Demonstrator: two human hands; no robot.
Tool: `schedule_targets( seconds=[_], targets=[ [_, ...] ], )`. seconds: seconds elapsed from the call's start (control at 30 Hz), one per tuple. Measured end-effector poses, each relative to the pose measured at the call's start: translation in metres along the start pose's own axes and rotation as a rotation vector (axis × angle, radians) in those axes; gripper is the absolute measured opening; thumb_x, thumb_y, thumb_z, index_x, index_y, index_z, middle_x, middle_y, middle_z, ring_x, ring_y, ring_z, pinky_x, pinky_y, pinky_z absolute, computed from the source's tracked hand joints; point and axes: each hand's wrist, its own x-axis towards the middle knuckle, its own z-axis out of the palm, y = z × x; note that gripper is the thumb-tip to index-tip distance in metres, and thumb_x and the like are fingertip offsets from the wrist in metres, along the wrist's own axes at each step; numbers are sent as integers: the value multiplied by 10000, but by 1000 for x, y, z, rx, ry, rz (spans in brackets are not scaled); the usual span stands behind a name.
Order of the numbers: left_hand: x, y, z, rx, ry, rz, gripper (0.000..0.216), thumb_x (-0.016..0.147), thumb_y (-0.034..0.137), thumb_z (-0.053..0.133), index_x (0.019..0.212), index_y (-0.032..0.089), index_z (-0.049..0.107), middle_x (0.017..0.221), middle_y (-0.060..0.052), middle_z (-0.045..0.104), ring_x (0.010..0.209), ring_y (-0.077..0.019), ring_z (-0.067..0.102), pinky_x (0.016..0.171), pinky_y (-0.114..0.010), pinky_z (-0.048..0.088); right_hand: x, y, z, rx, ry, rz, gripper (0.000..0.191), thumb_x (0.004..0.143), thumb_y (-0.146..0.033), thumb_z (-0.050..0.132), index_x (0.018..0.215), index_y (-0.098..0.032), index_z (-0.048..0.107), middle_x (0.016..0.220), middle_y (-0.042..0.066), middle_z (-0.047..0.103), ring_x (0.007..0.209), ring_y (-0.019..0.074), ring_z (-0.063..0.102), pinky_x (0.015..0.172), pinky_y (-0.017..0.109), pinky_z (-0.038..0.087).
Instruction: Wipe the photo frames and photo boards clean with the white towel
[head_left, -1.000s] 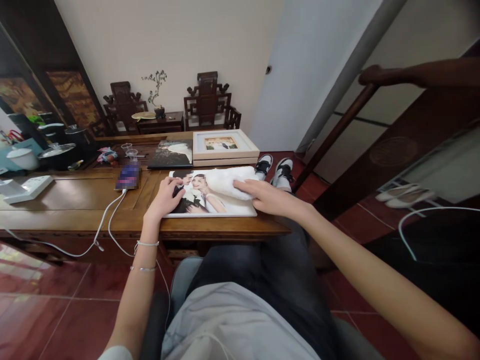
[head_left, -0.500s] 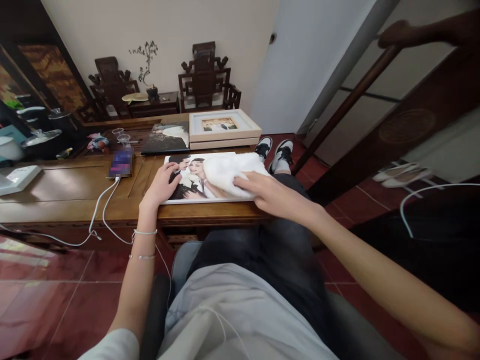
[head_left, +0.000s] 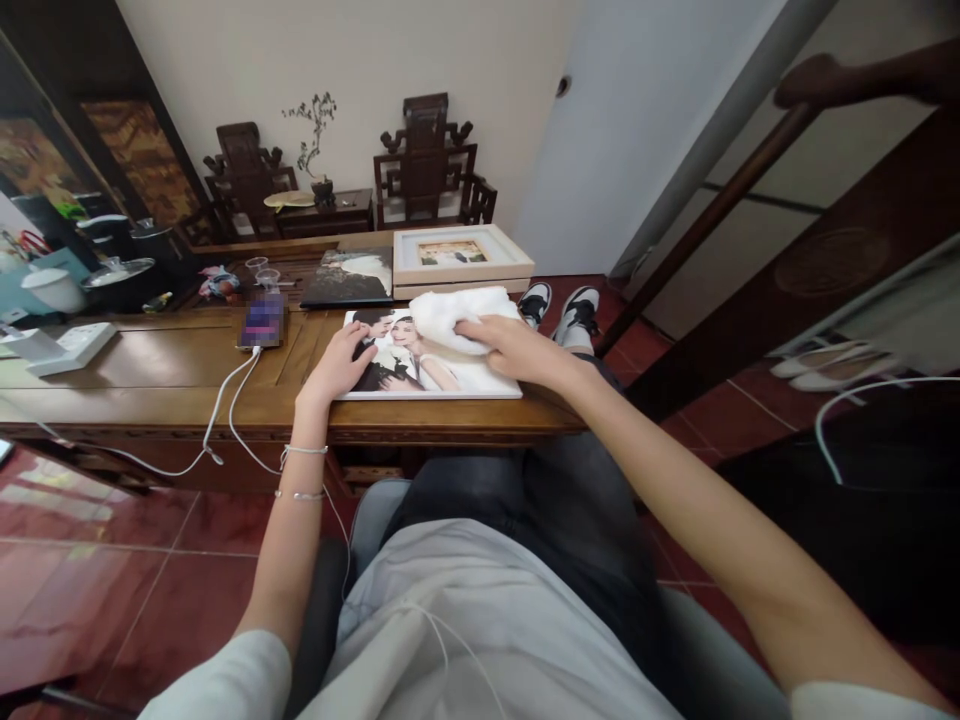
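Observation:
A white-edged photo panel [head_left: 439, 378] with a picture of two people lies flat near the table's front edge. My left hand [head_left: 341, 362] rests on its left end, fingers spread over the picture. In my right hand [head_left: 517, 350] is a fluffy white cloth [head_left: 457, 312], bunched and pressed against the panel's upper right part. The cloth covers some of the picture, and the fingertips sink partly out of sight into it.
Behind the panel are a dark photo album or panel [head_left: 349, 277] and a pale wooden picture frame [head_left: 461, 250]. A phone [head_left: 262, 320] with a white charging cable [head_left: 217, 410] lies to the left. Further left stand a white power strip [head_left: 75, 348] and a lidded pot [head_left: 120, 272].
My right hand has moved the cloth up and slightly left over the panel, baring more of its lower right. My left hand stays on the left end. The view has shifted slightly.

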Motion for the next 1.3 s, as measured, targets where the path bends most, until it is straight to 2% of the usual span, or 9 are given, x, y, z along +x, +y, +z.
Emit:
schedule_targets(
  seconds=[0.13, 0.37, 0.47, 0.67, 0.8, 0.93, 1.07, 1.2, 1.3],
  targets=[
    [0, -1, 0, -4, 14, -22, 444, 992, 368, 499, 1376, 171, 602, 1544, -138, 529, 1499, -275, 408, 1266, -471, 286, 5, 4, 7, -23, 33, 35, 611, 723, 25, 421, 1230, -177, 694, 1135, 144, 707, 1111, 309, 642, 959, 426, 501],
    [1, -4, 4, -10, 38, -3, 430, 1002, 341, 452, 1354, 149, 609, 1539, -156, 525, 1480, -276, 427, 1270, -463, 277, -89, -63, -13, 34, -5, -110, 719, 652, 74, 408, 1239, -232, 690, 1444, 124, 603, 1450, 297, 452, 1156, 516, 402],
    [0, -6, 4, -15, 29, -8, 439, 1001, 318, 442, 1365, 129, 597, 1550, -170, 510, 1496, -272, 406, 1274, -454, 269, -101, -75, -20, 52, -14, -145, 733, 647, 75, 406, 1232, -257, 696, 1459, 91, 604, 1454, 284, 451, 1169, 511, 396],
    [-1, -7, 1, -25, 2, -3, 430, 996, 319, 462, 1379, 169, 589, 1550, -144, 518, 1511, -257, 385, 1273, -458, 271, -29, -26, -19, 113, -42, -53, 684, 643, 20, 442, 1224, -208, 724, 1240, 95, 741, 1174, 283, 673, 1027, 413, 516],
    [-1, -7, 0, -13, -5, 0, 445, 1000, 316, 462, 1398, 151, 574, 1568, -165, 492, 1508, -261, 390, 1273, -469, 261, 27, 19, -17, 166, -12, 15, 692, 631, 23, 435, 1210, -198, 742, 1319, 71, 721, 1225, 291, 647, 1042, 385, 493],
    [-1, -5, 0, -14, 2, 3, 428, 1002, 322, 471, 1388, 174, 582, 1565, -147, 501, 1504, -254, 397, 1270, -472, 270, 47, 36, -11, 190, 27, 86, 697, 631, 23, 437, 1215, -204, 743, 1326, 61, 719, 1231, 294, 640, 1027, 382, 493],
    [-1, -3, 0, -17, 22, -22, 404, 995, 306, 482, 1358, 179, 606, 1549, -142, 521, 1500, -258, 408, 1267, -472, 282, 20, 17, -8, 152, 26, 34, 668, 639, 6, 439, 1207, -179, 736, 1272, 91, 740, 1177, 305, 661, 1012, 403, 497],
    [-1, -3, 2, -24, 30, -31, 405, 991, 304, 486, 1353, 170, 611, 1537, -146, 533, 1494, -264, 416, 1263, -463, 295, -42, -24, -15, 125, -10, -27, 637, 658, -15, 431, 1196, -201, 719, 1151, 97, 748, 1128, 280, 674, 967, 381, 516],
    [-1, -5, 3, -29, 36, -17, 400, 989, 300, 491, 1351, 183, 614, 1529, -135, 544, 1491, -268, 420, 1263, -481, 293, -83, -50, -24, 142, -36, -75, 648, 678, -12, 425, 1207, -259, 704, 1194, 83, 715, 1240, 275, 623, 1002, 409, 503]
  ],
)
